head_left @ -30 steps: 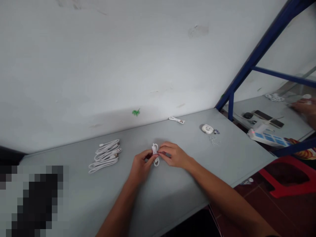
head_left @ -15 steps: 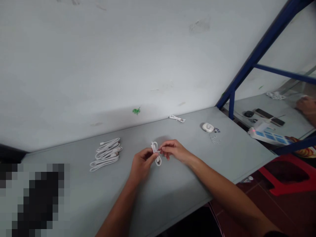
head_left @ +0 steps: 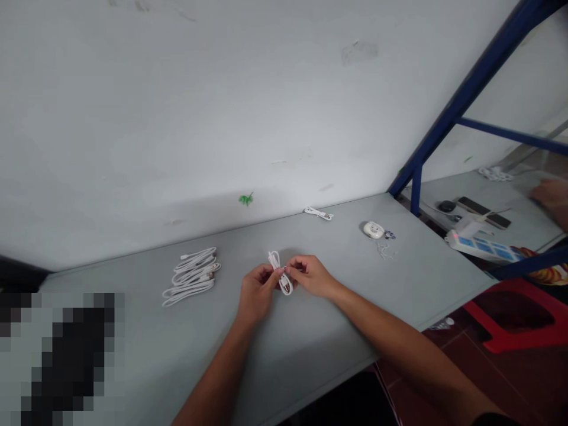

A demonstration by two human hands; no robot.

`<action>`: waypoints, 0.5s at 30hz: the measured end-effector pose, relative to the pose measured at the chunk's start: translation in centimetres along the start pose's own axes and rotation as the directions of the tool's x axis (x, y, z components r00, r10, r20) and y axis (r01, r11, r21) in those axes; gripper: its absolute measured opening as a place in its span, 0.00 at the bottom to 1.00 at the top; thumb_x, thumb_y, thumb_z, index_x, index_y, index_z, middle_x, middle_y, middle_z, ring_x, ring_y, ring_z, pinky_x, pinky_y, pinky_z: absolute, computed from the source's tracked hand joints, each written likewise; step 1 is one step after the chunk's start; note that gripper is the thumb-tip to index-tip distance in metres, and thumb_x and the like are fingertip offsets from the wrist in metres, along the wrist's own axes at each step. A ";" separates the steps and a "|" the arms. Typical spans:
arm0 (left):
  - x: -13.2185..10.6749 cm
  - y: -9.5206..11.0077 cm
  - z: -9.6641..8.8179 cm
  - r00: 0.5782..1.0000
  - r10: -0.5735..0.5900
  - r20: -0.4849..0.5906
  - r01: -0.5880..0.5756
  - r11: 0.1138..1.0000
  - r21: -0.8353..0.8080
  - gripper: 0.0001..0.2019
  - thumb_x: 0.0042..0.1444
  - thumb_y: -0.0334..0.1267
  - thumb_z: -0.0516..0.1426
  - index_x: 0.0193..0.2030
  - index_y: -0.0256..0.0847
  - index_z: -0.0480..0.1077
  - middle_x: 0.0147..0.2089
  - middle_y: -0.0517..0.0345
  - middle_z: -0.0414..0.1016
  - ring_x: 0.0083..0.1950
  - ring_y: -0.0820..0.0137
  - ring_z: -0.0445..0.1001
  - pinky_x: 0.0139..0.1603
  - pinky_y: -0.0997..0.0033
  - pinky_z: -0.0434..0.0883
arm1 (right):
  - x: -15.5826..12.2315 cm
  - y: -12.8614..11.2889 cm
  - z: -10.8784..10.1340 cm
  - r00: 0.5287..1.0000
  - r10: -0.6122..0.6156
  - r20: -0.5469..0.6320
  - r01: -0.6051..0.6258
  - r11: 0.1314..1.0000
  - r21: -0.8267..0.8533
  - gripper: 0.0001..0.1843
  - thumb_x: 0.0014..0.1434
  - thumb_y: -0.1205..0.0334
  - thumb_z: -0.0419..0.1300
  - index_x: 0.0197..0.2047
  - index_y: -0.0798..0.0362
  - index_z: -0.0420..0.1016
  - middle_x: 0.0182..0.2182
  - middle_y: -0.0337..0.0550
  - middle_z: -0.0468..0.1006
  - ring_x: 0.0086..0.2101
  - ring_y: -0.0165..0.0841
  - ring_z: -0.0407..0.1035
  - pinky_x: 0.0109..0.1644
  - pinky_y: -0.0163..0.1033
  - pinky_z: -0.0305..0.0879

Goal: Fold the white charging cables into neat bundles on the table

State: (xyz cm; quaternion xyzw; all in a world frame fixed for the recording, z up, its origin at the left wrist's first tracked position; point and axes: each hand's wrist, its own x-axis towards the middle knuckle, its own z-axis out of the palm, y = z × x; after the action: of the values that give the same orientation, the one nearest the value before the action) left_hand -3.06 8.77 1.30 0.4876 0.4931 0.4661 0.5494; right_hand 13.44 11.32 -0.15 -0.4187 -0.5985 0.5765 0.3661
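Observation:
A white charging cable (head_left: 286,285), folded into a small looped bundle, is held above the grey table. My left hand (head_left: 258,290) is closed on it, thumb and fingers pinching the middle of the bundle. My right hand (head_left: 309,274) is closed in a pinch at the bundle's right side, at a thin white tie around its middle that the fingertips mostly hide. To the left lie several folded white cables (head_left: 193,276) in a row. Another bundled white cable (head_left: 318,213) rests near the wall.
On the right of the table (head_left: 337,337) sit a white earbud case (head_left: 373,229) with a small charm and several thin white ties (head_left: 385,251). Beyond the blue metal frame (head_left: 417,177) are a power strip (head_left: 483,245), a phone-like dark slab (head_left: 483,212) and another person's blurred hand (head_left: 550,198). A red stool (head_left: 523,319) stands below.
The cable bundle has tilted slightly, and my right hand's fingertips have come in against its middle, close to my left thumb. The other person's hand has shifted a little.

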 end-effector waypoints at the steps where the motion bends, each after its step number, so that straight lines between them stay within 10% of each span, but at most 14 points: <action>1: 0.1 -0.2 0.2 1.000 -0.009 -0.022 0.009 1.000 0.002 0.19 0.49 0.53 0.65 0.29 0.36 0.73 0.25 0.56 0.78 0.27 0.68 0.76 0.31 0.70 0.72 | 0.2 0.2 0.2 0.999 0.047 0.014 -0.048 0.998 0.034 0.18 0.58 0.45 0.61 0.30 0.52 0.71 0.24 0.37 0.73 0.24 0.30 0.67 0.29 0.36 0.66; 4: 0.2 -0.6 0.5 0.996 -0.016 -0.093 0.019 0.999 0.037 0.20 0.49 0.54 0.64 0.28 0.37 0.72 0.25 0.56 0.77 0.26 0.68 0.75 0.30 0.70 0.71 | 0.2 0.2 0.8 0.997 0.062 -0.038 -0.064 0.997 -0.052 0.17 0.61 0.48 0.59 0.28 0.52 0.68 0.22 0.37 0.72 0.23 0.30 0.67 0.28 0.35 0.65; 8: 0.4 -0.8 0.6 0.989 -0.039 -0.143 0.050 0.996 0.080 0.20 0.47 0.55 0.64 0.27 0.36 0.74 0.23 0.57 0.75 0.25 0.70 0.72 0.28 0.72 0.67 | -0.4 -0.1 1.2 0.929 -0.330 -0.167 0.191 0.814 -0.548 0.10 0.63 0.62 0.55 0.29 0.52 0.67 0.26 0.40 0.71 0.29 0.32 0.66 0.36 0.37 0.65; 15: 0.4 -0.8 0.6 0.949 -0.312 -0.046 0.282 0.904 -0.323 0.23 0.41 0.56 0.68 0.26 0.34 0.73 0.23 0.57 0.72 0.24 0.74 0.68 0.27 0.74 0.65 | -0.2 -0.2 0.6 0.768 -0.634 0.090 0.468 0.459 -0.755 0.08 0.66 0.68 0.51 0.36 0.52 0.69 0.35 0.47 0.72 0.37 0.37 0.66 0.44 0.43 0.69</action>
State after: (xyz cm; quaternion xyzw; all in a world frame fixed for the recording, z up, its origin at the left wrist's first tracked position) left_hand -2.36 9.09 0.47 0.2906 0.5077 0.4719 0.6596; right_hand 12.95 10.92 0.01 -0.3683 -0.8401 0.0838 0.3892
